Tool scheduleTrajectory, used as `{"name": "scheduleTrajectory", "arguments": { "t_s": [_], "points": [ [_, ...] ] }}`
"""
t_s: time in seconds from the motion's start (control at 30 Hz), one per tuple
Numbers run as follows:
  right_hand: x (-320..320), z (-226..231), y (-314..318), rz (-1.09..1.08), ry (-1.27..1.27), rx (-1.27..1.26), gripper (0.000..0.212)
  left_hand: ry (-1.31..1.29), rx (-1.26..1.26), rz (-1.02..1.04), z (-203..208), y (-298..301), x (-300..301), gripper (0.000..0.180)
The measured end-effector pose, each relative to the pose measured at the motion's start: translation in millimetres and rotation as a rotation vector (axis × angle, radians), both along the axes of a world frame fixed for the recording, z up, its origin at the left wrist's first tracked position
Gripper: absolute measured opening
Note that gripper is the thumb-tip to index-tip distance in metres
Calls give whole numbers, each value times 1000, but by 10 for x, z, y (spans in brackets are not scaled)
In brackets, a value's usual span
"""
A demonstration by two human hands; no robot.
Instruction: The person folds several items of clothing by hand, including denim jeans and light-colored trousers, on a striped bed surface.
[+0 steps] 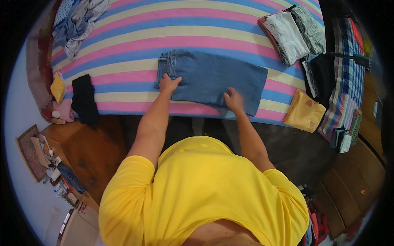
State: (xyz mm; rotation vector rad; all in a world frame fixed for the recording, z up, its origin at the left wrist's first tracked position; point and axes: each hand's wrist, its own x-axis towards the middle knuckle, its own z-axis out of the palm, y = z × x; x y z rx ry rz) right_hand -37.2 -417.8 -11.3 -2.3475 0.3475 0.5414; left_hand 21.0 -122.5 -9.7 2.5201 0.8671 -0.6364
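Observation:
A folded blue denim garment [217, 78], with the look of folded trousers, lies across the striped bedsheet in front of me. Its waistband end is on the left. My left hand [169, 84] rests on the cloth near that end, thumb spread away from the fingers. On the garment's near right part lies my right hand [234, 100], a little blurred, its thumb apart from the fingers. Neither hand shows a clear grip on the fabric. The denim's near edge hangs close to the bed's front edge.
Folded clothes [287, 35] are stacked at the far right, with a folded yellow cloth [304, 111] nearer. A black folded garment [84, 98] and a small yellow cloth [58, 87] lie left. Crumpled clothes [80, 26] fill the far left corner. A wooden cabinet [88, 151] stands left.

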Motion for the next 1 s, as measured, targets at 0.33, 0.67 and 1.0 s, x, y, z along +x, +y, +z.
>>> {"name": "scheduleTrajectory", "arguments": {
  "t_s": [0.33,0.67,1.0],
  "points": [
    [-85,84,-999,-206,-34,-310,47,-150,-366,213,-338,485,15,69],
    [-195,-401,-1473,-596,30,211,56,-105,-460,159,-600,995,179,72],
    [216,369,-963,-608,342,559,42,-260,-258,-5,-167,576,85,77]
  ]
}}
